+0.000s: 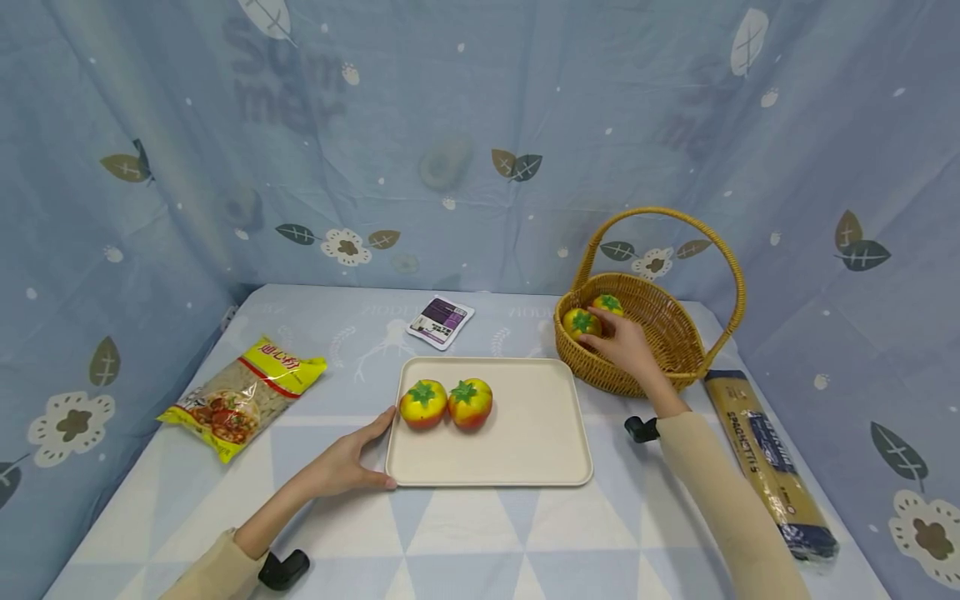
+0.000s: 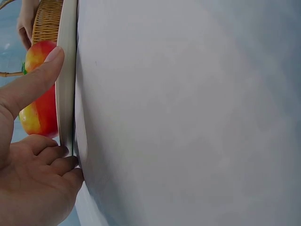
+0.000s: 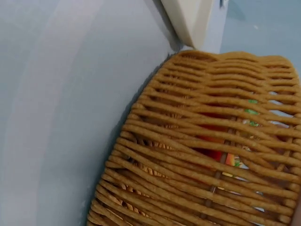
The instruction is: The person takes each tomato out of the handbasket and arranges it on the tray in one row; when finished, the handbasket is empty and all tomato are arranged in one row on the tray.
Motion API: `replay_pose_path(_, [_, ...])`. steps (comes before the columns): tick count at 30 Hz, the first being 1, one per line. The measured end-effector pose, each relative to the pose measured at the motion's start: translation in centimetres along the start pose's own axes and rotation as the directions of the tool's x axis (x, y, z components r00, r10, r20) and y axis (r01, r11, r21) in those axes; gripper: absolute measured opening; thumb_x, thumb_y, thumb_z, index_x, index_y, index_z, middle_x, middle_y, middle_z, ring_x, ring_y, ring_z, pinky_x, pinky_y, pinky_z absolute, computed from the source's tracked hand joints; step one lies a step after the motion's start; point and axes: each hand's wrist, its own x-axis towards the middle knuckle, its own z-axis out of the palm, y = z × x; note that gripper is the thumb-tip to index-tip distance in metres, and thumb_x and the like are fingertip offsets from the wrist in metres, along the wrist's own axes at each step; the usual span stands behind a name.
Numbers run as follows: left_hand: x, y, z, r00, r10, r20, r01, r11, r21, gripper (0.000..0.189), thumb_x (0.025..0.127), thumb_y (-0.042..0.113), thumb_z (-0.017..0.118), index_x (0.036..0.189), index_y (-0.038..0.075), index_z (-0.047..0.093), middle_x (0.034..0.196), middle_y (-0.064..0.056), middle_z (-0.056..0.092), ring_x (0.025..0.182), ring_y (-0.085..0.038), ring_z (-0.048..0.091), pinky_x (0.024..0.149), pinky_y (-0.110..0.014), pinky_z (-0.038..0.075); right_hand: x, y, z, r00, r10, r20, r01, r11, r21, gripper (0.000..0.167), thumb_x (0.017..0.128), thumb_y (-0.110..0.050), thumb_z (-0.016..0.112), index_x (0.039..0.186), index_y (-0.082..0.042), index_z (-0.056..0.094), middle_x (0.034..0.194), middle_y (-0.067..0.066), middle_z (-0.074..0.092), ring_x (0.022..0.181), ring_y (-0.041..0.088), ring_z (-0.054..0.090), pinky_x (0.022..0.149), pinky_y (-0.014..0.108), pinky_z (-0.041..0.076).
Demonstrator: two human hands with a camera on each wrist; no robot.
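My right hand (image 1: pixel 624 343) reaches into the wicker basket (image 1: pixel 678 354), its thumb and fingers around a yellow-red tomato (image 1: pixel 579 323) with a green leafy top. A second tomato (image 1: pixel 608 303) sits just behind it. In the right wrist view the basket's weave (image 3: pixel 188 127) covers most of what is inside; red shows through the gaps. My left hand (image 1: pixel 347 464) touches the left side of the cream tray (image 1: pixel 525 433), thumb by its near corner and forefinger higher along the edge. Two more tomatoes lie side by side on the tray, a left one (image 1: pixel 423 406) and a right one (image 1: pixel 470 406).
A yellow bag of pasta (image 1: pixel 243 396) lies at the left of the table. Behind the tray is a small white and purple packet (image 1: pixel 441 322). A long spaghetti pack (image 1: pixel 768 462) lies along the right side, and the basket's tall handle (image 1: pixel 738 279) arches above the basket.
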Motion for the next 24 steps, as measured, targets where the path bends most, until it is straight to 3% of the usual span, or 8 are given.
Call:
replay_pose_path(13, [0.0, 0.0, 0.0, 1.000, -0.018, 0.001, 0.018, 1.000, -0.016, 0.111, 0.069, 0.034, 0.086, 0.153, 0.003, 0.021, 0.156, -0.018, 0.021, 0.141, -0.040, 0.020, 0.114, -0.055, 0.019, 1.5, 0.6, 0.1, 0.994, 0.077, 0.072, -0.071, 0.994, -0.083, 0.060, 0.088, -0.022, 0.073, 0.138, -0.001, 0.051, 0.130, 0.026, 0.055, 0.117, 0.042, 0.051, 0.097, 0.054, 0.044])
replay_pose_path(24, [-0.1, 0.1, 0.1, 1.000, -0.031, -0.003, 0.031, 0.999, -0.012, 0.110, 0.070, 0.034, 0.086, 0.153, 0.004, 0.021, 0.156, -0.018, 0.021, 0.142, -0.039, 0.020, 0.114, -0.054, 0.019, 2.2, 0.8, 0.4, 0.982, 0.150, 0.115, -0.143, 0.988, -0.066, 0.063, 0.088, -0.026, 0.072, 0.142, -0.004, 0.047, 0.135, 0.026, 0.051, 0.124, 0.042, 0.046, 0.102, 0.055, 0.040])
